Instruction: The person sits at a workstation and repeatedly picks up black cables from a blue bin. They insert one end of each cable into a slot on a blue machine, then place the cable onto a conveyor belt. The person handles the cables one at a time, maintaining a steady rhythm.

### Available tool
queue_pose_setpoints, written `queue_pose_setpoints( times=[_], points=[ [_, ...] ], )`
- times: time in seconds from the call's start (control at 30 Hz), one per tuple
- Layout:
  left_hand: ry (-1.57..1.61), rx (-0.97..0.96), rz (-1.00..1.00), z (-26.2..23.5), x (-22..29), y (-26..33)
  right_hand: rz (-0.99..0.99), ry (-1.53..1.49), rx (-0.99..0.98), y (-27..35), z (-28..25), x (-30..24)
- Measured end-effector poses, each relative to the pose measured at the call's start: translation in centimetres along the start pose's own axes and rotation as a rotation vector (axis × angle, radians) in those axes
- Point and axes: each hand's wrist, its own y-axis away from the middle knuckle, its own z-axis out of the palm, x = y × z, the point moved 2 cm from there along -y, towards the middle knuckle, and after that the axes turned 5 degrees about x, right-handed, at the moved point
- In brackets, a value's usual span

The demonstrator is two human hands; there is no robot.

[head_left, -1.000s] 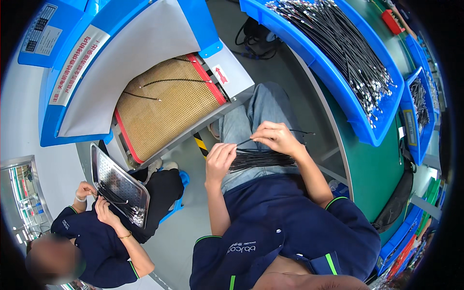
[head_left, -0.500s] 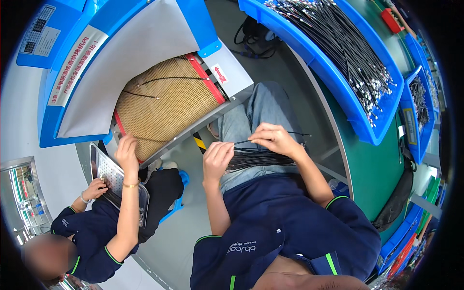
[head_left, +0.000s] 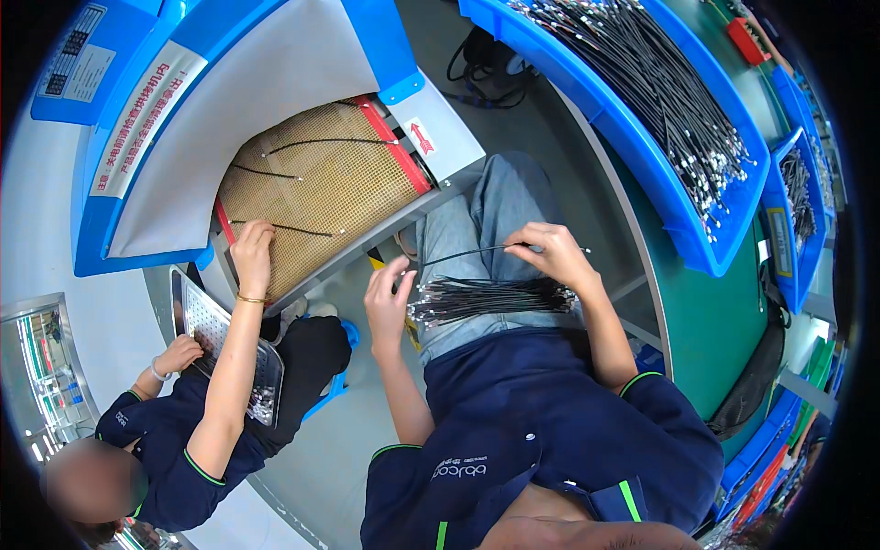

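Observation:
A single thin black cable (head_left: 469,251) stretches leftward above my lap, with small connectors at its ends. My right hand (head_left: 552,253) pinches it near its right end. Beside the cable's left tip, my left hand (head_left: 389,291) has thumb and fingertips apart and holds nothing. Below both hands, a bundle of black cables (head_left: 495,301) lies across my thighs, their light connector ends showing at either side.
To the left, a blue machine (head_left: 380,46) has a tan mesh belt (head_left: 302,206) carrying several cables. A co-worker's hand (head_left: 252,257) touches a cable there; a perforated metal tray (head_left: 206,316) rests on that person's lap. At right, a blue bin (head_left: 701,252) full of cables stands on a green table (head_left: 710,321).
My left hand has released the cable and drawn back leftward, its fingers parting. My right hand has shifted slightly right and down with the cable. The co-worker's cable now lies on the belt.

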Motion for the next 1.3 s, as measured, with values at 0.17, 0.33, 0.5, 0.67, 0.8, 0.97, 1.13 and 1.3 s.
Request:
queue_pose_setpoints(
  times=[0.17, 0.33, 0.5, 0.67, 0.8, 0.97, 1.13, 1.3],
  points=[
    [0.201, -0.025, -0.428, 2.7, -2.5, 2.3, -0.014, -0.016, 0.026, -0.4, 1.0, -0.6],
    [0.974, 0.055, -0.79, 6.2, -2.2, 3.9, 0.047, -0.061, 0.035, -0.6, 1.9, -0.8],
    [1.303, 0.05, -0.868, 7.3, -2.0, 4.4, 0.046, -0.068, 0.049, -0.6, 2.2, -0.5],
    [1.291, 0.023, -0.861, 7.7, -0.4, 4.2, 0.063, -0.103, 0.01, -0.5, 3.0, -0.7],
    [1.33, 0.028, -0.819, 8.7, 0.1, 4.2, 0.009, -0.066, -0.028, -0.5, 4.0, -1.2],
    [1.251, 0.105, -0.767, 8.4, -0.7, 4.7, 0.008, 0.016, -0.047, -0.6, 3.3, -0.7],
    [1.204, 0.281, -0.77, 7.4, -1.5, 4.7, -0.007, 0.099, -0.036, 0.0, 2.1, 0.1],
    [1.223, 0.364, -0.725, 6.4, -3.0, 4.7, 0.084, 0.059, -0.016, 0.3, 1.1, 0.4]
  ],
)
